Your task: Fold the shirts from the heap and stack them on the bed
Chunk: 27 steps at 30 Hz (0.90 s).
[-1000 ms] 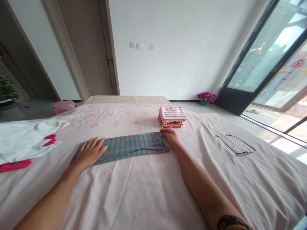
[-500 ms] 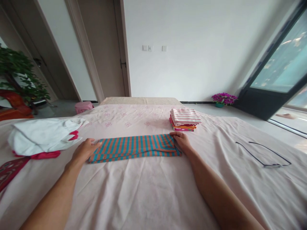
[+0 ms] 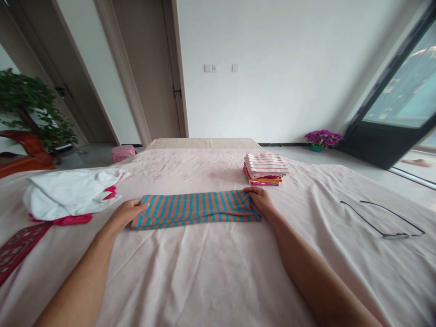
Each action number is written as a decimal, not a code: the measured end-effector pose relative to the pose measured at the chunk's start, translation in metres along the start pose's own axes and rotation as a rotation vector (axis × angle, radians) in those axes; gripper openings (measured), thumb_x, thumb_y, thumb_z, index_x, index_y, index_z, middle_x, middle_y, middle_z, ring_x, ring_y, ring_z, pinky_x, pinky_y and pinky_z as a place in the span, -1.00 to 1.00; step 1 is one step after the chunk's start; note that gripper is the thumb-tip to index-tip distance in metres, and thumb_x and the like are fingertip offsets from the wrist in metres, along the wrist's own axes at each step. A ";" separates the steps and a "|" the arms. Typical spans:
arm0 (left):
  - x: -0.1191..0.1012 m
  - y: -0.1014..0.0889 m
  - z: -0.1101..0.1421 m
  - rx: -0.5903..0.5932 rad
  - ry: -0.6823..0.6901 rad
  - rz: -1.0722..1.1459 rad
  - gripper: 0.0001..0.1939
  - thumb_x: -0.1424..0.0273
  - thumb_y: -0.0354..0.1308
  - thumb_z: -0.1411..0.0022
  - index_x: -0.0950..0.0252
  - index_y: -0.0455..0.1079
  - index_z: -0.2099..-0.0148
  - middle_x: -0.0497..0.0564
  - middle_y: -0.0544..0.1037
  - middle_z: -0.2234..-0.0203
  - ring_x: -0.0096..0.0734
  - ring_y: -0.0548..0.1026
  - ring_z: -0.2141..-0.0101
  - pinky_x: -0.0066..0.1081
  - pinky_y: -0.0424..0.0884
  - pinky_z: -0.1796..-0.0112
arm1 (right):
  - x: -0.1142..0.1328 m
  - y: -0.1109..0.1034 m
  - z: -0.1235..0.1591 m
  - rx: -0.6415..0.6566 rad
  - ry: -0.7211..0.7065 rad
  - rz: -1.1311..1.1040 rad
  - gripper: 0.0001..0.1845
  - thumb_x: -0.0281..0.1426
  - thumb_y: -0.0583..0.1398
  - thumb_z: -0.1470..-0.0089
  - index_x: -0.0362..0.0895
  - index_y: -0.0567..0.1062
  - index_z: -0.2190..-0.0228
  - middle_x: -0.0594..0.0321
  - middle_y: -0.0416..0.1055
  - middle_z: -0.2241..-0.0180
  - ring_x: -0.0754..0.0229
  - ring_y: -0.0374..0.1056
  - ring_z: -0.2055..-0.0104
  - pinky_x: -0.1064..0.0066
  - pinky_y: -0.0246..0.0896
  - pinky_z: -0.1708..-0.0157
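A blue-and-brown striped cloth [image 3: 197, 207], folded into a long flat strip, lies across the bed in front of me. Its left end is held by my left hand [image 3: 127, 212], with the thumb on top and the other fingers partly hidden. At the far right corner, my right hand [image 3: 260, 200] pinches the edge between thumb and fingers. The layers sit slightly apart along the near edge. Just beyond my right hand stands a stack of folded clothes [image 3: 266, 165], topped by a white piece with red stripes.
A loose heap of white clothing [image 3: 64, 193] with red trim lies to the left, beside a dark red patterned piece [image 3: 20, 250]. Glasses [image 3: 395, 235] rest on the wrinkled pink bedsheet [image 3: 204, 277] at right. A pink stool [image 3: 123, 153] stands beyond the bed.
The whole view has shifted slightly, so things appear a little further right. My left hand's fingers have come down flatter at the cloth's left end; my right hand keeps its corner.
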<state>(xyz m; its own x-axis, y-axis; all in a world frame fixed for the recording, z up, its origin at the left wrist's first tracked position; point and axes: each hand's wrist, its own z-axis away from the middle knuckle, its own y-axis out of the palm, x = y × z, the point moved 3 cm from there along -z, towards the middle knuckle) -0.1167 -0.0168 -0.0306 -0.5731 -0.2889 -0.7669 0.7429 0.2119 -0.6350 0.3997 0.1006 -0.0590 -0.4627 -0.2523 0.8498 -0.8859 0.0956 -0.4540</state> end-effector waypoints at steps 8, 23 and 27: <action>-0.045 -0.001 0.028 0.212 -0.105 0.412 -0.37 0.06 0.41 0.15 0.26 0.42 0.05 0.07 0.65 0.31 -0.19 0.61 0.37 -0.35 0.49 0.41 | -0.004 0.001 -0.001 -0.003 0.007 0.009 -0.60 -0.44 0.08 0.08 -0.08 0.62 0.23 0.25 0.59 0.20 0.12 0.47 0.13 0.31 0.30 0.01; -0.148 0.119 0.048 0.322 0.027 0.312 -0.80 0.33 0.17 -0.11 0.23 0.19 0.29 -0.25 0.27 0.71 -0.54 0.30 0.71 -0.54 0.31 0.66 | -0.010 0.003 -0.002 -0.008 -0.028 0.014 -0.62 -0.48 0.09 0.07 -0.06 0.62 0.26 0.28 0.59 0.22 0.14 0.48 0.13 0.33 0.32 0.01; -0.154 0.140 0.044 0.348 0.011 0.303 -0.82 0.37 0.15 -0.11 0.22 0.16 0.31 -0.24 0.28 0.73 -0.51 0.33 0.71 -0.52 0.33 0.65 | -0.008 0.002 -0.002 -0.008 -0.033 0.036 -0.63 -0.49 0.09 0.06 -0.06 0.62 0.26 0.28 0.59 0.22 0.14 0.47 0.13 0.34 0.31 0.02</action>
<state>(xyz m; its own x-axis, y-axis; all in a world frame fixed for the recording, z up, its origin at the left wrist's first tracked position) 0.0901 0.0162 0.0026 -0.3145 -0.2517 -0.9153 0.9484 -0.0413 -0.3145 0.4015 0.1045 -0.0661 -0.4927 -0.2807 0.8237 -0.8692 0.1132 -0.4814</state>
